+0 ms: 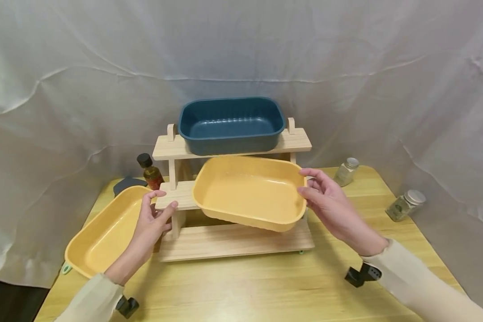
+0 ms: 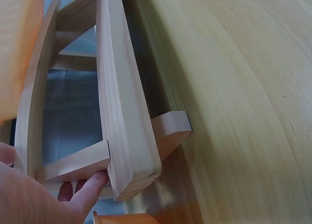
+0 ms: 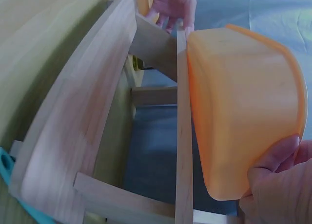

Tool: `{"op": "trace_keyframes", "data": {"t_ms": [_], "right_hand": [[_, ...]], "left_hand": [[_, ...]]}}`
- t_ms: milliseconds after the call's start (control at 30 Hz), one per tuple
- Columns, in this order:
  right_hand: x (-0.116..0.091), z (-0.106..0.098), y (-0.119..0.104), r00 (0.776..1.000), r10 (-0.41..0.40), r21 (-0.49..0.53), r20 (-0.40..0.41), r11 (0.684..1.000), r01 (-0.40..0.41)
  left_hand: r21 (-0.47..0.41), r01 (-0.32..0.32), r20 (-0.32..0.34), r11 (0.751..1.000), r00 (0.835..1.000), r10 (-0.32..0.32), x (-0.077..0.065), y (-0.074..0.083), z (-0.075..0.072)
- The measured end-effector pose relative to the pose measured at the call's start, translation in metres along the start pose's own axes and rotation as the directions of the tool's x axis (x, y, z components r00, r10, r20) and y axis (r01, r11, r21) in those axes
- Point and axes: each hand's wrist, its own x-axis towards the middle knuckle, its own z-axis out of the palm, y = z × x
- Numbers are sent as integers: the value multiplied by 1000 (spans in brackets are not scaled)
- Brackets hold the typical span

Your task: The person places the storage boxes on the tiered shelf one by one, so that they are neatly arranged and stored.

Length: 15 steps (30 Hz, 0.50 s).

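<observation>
My right hand pinches the right end of a yellow plastic bin, thumb inside and fingers at the rim. The bin tilts toward me over the middle tier of a wooden step shelf. At the left end of that tier, my left hand grips the shelf. The left wrist view shows its thumb against a side upright. A dark blue bin sits on the top tier. Left of the shelf, a second yellow bin leans at an angle, partly behind my left forearm.
A black-capped sauce bottle and a dark flat object stand behind the left bin. Two glass spice jars, one farther back and one nearer the edge, are at the right. Grey curtain surrounds the wooden table.
</observation>
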Motion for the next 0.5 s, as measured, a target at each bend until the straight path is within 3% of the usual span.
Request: {"op": "trace_keyframes", "data": {"t_ms": [500], "right_hand": [[40,13,11,1000,19,12,19,1000,-19]], "left_hand": [[-9,-13,-5,1000,1000,13,-1,-1,1]]}}
